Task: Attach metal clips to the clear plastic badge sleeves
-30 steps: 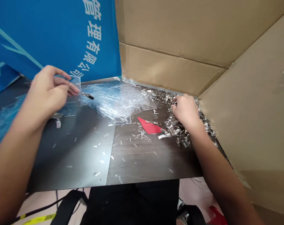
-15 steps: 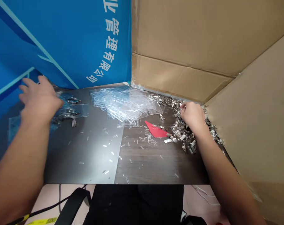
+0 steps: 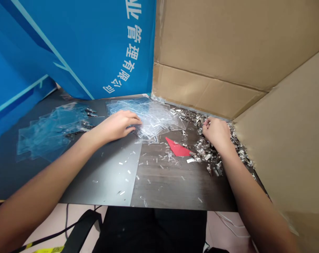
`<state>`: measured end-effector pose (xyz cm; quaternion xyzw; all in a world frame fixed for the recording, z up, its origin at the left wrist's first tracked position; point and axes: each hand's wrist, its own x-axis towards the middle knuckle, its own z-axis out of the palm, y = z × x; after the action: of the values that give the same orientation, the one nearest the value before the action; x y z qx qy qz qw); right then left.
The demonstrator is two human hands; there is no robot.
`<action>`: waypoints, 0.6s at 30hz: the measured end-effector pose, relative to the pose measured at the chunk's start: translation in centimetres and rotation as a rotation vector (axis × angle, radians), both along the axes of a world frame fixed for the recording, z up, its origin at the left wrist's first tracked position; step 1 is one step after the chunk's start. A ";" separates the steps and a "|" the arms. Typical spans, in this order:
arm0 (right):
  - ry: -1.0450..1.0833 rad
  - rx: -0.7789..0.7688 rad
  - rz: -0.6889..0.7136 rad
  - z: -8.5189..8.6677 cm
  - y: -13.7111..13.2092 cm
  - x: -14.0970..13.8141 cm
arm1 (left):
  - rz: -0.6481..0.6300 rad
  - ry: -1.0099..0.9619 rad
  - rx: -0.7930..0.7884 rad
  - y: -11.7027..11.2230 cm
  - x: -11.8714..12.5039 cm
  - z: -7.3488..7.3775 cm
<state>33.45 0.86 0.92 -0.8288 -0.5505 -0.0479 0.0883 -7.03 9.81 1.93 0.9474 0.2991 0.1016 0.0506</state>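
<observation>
Over the near left side of a pile of clear plastic sleeves (image 3: 159, 112), my left hand (image 3: 122, 124) reaches with its fingers extended and the thumb apart. Nothing shows in its grasp. My right hand (image 3: 216, 131) is at the heap of small metal clips (image 3: 206, 154) on the right, thumb and fingers pinched together. What sits between those fingertips is too small to make out. On the left lies a second spread of clear sleeves (image 3: 47, 131), with metal clips (image 3: 91, 111) showing along its right edge.
A red piece of paper (image 3: 177, 147) lies between the sleeves and the clips. Tiny clear strips (image 3: 148, 181) are scattered over the dark table (image 3: 170, 193). A blue printed panel (image 3: 96, 45) and cardboard walls (image 3: 206, 42) border the back and right.
My left hand has moved right, from above the left spread of sleeves to the middle sleeve pile. My right hand stays at the metal clips, nearly still. The view has shifted slightly.
</observation>
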 end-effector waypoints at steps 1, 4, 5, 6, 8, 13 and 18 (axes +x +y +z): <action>0.001 0.009 -0.002 -0.1 0.0 0.0 | 0.005 0.018 0.014 -0.1 0.0 0.1; 0.003 0.038 0.002 -0.4 0.0 0.0 | 0.019 0.033 0.058 -0.4 0.2 0.2; 0.002 0.045 0.012 -0.5 0.1 0.1 | 0.023 0.021 0.064 -0.4 0.3 0.2; 0.002 0.053 0.027 -0.6 0.1 0.1 | 0.025 0.005 0.064 -0.5 0.4 0.1; 0.007 0.065 0.058 -0.9 0.1 0.2 | 0.026 -0.026 0.061 -0.7 0.6 -0.1; 0.008 0.007 0.055 -0.8 0.1 0.0 | 0.089 -0.125 0.140 -1.2 1.1 0.1; 0.019 -0.030 0.044 -0.2 0.0 -0.3 | 0.234 -0.402 0.153 -2.3 1.6 1.0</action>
<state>33.15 0.88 0.70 -0.8182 -0.5682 -0.0298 0.0823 -5.46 7.47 2.90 0.8680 0.3824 0.3158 0.0253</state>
